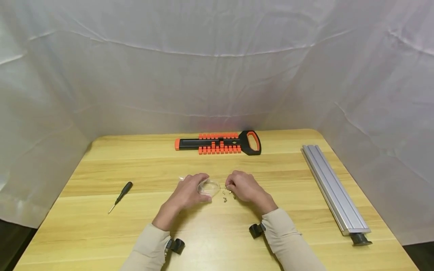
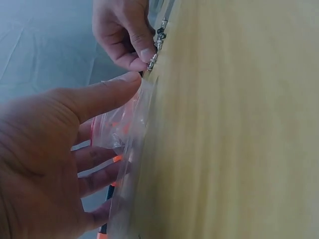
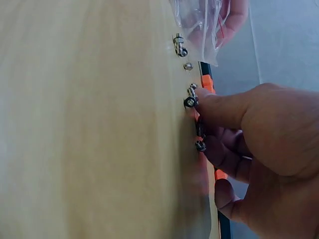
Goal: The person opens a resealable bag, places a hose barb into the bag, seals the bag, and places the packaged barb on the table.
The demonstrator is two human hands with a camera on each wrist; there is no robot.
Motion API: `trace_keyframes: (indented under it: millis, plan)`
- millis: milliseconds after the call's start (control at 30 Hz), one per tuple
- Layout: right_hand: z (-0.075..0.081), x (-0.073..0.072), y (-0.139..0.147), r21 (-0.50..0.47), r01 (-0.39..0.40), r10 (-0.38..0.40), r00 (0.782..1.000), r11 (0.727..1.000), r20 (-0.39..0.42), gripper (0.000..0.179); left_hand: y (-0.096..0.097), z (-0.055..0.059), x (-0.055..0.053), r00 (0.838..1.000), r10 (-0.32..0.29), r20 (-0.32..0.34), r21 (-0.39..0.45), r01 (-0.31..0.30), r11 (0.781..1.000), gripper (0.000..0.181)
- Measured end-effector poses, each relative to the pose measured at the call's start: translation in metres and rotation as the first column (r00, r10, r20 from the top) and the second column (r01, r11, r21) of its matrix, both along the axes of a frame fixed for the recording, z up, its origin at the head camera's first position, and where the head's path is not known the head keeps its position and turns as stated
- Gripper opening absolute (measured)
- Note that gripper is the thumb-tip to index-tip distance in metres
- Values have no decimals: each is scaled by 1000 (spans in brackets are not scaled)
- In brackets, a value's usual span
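My left hand (image 1: 188, 191) holds a clear plastic zip bag (image 1: 209, 187) between thumb and fingers, its mouth facing the right hand. In the left wrist view the bag (image 2: 112, 132) shows a red seal line, and the thumb lies along its near edge. Close to the right of the bag, my right hand (image 1: 245, 187) has its fingertips down at the table. Its thumb and index finger pinch a small shiny metal fitting (image 3: 191, 95), partly hidden by the thumb. Several similar small metal fittings (image 1: 225, 200) lie loose on the wood between the hands.
A black screwdriver (image 1: 123, 192) lies at the left. Toward the back rests a black and orange tool holder (image 1: 190, 143) with a loop handle. Along the right side lies a long silver metal rail (image 1: 333, 188) with a black foot. Grey cloth (image 1: 217, 82) hangs behind the table.
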State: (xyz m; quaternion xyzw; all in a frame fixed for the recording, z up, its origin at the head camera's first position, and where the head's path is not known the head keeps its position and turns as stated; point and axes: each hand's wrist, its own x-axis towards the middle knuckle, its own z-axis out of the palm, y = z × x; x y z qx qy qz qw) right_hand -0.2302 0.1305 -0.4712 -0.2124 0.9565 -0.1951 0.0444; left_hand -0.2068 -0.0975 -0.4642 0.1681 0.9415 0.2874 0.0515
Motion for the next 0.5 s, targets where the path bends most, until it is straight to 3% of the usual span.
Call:
trace_keyframes:
  millis: [133,300,500]
  plan:
    - [0,1,-2,-57,9,-10,1000,998,-19,7,1,-3,0,1000,-9,-9,-6,9,1000,78]
    - [1,2,-12,-163,-48,38,997,986,-62,7,-1,-5,0,999,-13,-29,-30,12,999,78]
    - [3,5,-24,-156,-104,93,992,982,-80,8,0,-5,0,998,-33,-56,-41,31,999,79]
